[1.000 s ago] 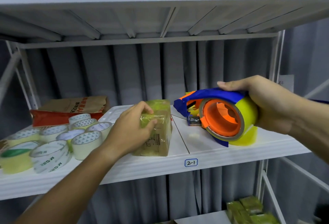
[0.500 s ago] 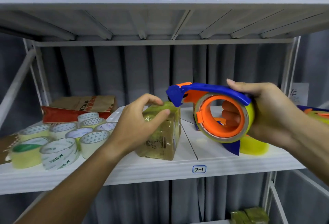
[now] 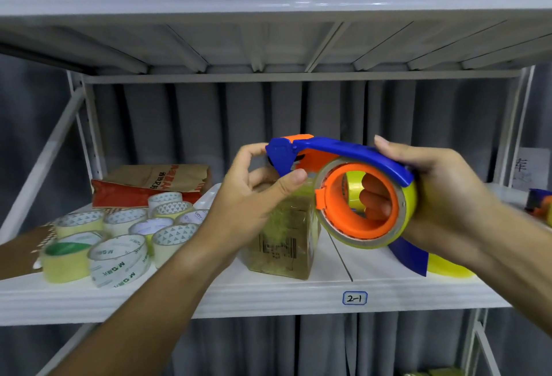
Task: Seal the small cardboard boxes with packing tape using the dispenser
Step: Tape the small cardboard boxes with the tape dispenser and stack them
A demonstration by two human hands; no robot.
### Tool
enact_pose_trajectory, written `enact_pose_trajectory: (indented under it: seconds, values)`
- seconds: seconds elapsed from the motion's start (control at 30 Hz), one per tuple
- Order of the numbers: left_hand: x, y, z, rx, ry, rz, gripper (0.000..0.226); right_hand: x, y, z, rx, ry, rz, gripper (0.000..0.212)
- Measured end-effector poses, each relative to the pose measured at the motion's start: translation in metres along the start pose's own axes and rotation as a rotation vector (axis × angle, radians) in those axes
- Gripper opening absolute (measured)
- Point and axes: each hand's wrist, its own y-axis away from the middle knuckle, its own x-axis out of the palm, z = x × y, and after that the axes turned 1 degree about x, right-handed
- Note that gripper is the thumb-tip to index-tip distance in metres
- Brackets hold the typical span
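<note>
A small cardboard box (image 3: 280, 244), wrapped in yellowish tape with a barcode label, stands on the white shelf (image 3: 209, 298). Just above and to the right of it, my right hand (image 3: 442, 196) grips the blue and orange tape dispenser (image 3: 358, 196), which is loaded with a yellowish roll. The thumb lies on the blue handle and the fingers pass through the orange core. My left hand (image 3: 251, 196) is raised in front of the box top, index finger and thumb curled around the dispenser's blue front end. Whether a tape end lies between them is hidden.
Several tape rolls (image 3: 119, 238) crowd the shelf's left side, with a brown paper bag (image 3: 149, 184) behind them. A yellow roll (image 3: 448, 268) lies at the right, a second dispenser (image 3: 540, 205) at the far right. The upper shelf hangs low overhead.
My right hand lifted the dispenser off the shelf and brought it left over the box. My left hand let go of the box top and rose to the dispenser's front end.
</note>
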Motion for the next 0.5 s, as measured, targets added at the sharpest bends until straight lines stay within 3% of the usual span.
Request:
enact_pose_trajectory:
  seconds: [0.13, 0.33, 0.5]
  values:
    - [-0.010, 0.000, 0.005, -0.028, 0.034, -0.029, 0.048, -0.001, -0.004, -0.001, -0.001, -0.045, -0.020, 0.029]
    - [-0.018, -0.007, 0.006, -0.129, 0.293, -0.054, 0.031, -0.003, -0.007, -0.004, -0.018, -0.038, -0.030, 0.029]
    - [-0.022, -0.015, 0.002, -0.247, 0.199, -0.093, 0.023, -0.001, -0.011, -0.005, 0.004, 0.064, 0.004, 0.032]
